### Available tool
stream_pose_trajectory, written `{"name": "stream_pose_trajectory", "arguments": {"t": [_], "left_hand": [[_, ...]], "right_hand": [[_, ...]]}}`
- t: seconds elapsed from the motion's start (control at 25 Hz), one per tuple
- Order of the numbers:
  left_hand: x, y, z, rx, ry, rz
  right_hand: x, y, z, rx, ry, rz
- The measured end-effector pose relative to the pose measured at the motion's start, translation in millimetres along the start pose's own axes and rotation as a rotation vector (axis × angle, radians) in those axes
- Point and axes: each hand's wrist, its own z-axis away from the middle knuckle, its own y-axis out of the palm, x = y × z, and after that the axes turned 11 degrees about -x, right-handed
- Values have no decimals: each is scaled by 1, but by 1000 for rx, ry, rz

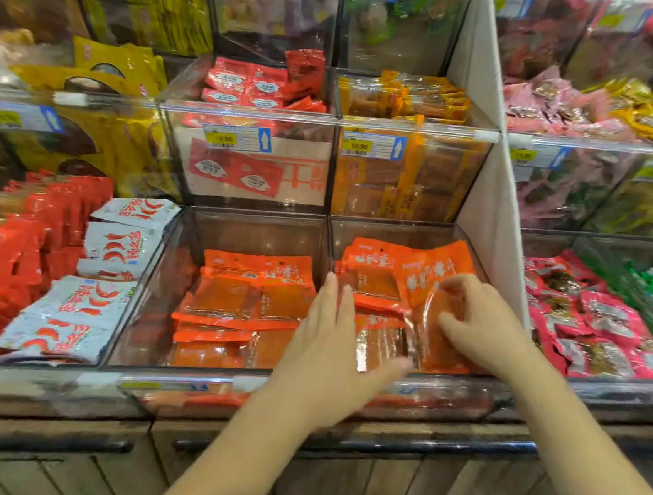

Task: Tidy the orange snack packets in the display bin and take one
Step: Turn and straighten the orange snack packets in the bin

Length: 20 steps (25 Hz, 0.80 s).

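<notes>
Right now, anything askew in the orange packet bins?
Yes: in the right bin, the orange packet in the right grip sits tilted, overlapping the squarer packets beside it. The left bin has a stack that looks roughly aligned.

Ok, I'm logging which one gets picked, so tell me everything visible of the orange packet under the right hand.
The orange packet is glossy plastic with a header of white characters and a shiny lower part. It lies tilted on other orange packets at the right side of the display bin. The right hand grips it, fingers curled on top, thumb below; blur hides details.
</notes>
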Motion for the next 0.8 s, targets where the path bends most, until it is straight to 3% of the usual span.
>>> {"name": "stream_pose_trajectory", "arguments": {"t": [0.16,0.36,0.48,0.64,0.8], "left_hand": [[-10,13,-6,-24,-59,-111],[-14,15,-5,-33,-65,-128],[-14,13,-5,-34,-83,-108],[-17,12,-5,1,-88,-73],[1,-9,-4,76,27,-51]], "right_hand": [[-6,5,8,144,17,279],[5,14,0,101,-249,674],[7,14,-1,234,-126,532],[8,9,1,241,-93,435],[9,4,1,280,-29,416]]}}
